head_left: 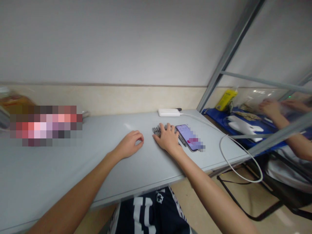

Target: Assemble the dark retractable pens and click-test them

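My left hand [130, 144] rests on the grey table [97, 182], its fingers curled and the thumb bent toward the index finger; I see nothing inside it. To its right, my right hand [168, 138] lies palm down with the fingers spread over a row of dark, clear-bodied pens [156, 131]. The palm hides most of them, and the exact number does not show. One pen [182, 141] pokes out on the right side of this hand. Just beyond it lies a phone [186, 135] with its screen lit.
A white power bank [169, 112] sits by the wall, its white cable [220, 143] looping over the table's right edge. A metal frame [229, 52] separates a blue-covered table [212, 113] with a yellow packet [226, 99]; another person's arms [280, 118] are there. Blurred-out items [46, 125] stand left.
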`<state>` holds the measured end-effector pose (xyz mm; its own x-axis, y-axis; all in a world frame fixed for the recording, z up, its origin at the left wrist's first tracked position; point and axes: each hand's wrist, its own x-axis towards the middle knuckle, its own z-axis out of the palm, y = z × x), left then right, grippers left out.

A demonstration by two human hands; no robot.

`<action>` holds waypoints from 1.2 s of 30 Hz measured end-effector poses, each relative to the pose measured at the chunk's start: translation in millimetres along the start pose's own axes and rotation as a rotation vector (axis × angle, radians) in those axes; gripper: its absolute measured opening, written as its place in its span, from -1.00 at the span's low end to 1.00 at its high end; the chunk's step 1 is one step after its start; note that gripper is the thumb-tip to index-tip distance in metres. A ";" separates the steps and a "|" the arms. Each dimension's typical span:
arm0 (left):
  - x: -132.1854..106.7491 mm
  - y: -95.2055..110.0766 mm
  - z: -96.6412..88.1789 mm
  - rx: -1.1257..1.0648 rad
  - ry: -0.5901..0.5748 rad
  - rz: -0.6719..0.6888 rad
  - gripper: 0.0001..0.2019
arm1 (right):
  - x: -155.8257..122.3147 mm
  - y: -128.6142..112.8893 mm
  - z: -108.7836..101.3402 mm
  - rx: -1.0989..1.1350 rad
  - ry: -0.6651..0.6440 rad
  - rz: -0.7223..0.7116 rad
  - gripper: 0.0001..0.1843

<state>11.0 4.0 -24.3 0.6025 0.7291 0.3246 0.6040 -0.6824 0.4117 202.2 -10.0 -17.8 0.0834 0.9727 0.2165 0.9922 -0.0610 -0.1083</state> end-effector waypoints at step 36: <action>-0.1 0.3 -0.3 0.012 -0.003 -0.006 -0.90 | -2.4 -5.0 -17.8 0.094 -0.111 0.132 -0.28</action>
<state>10.9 3.7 -23.9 0.6005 0.7331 0.3194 0.6139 -0.6786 0.4033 198.7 -16.0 -0.5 0.1969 0.9766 0.0867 0.9599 -0.1740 -0.2198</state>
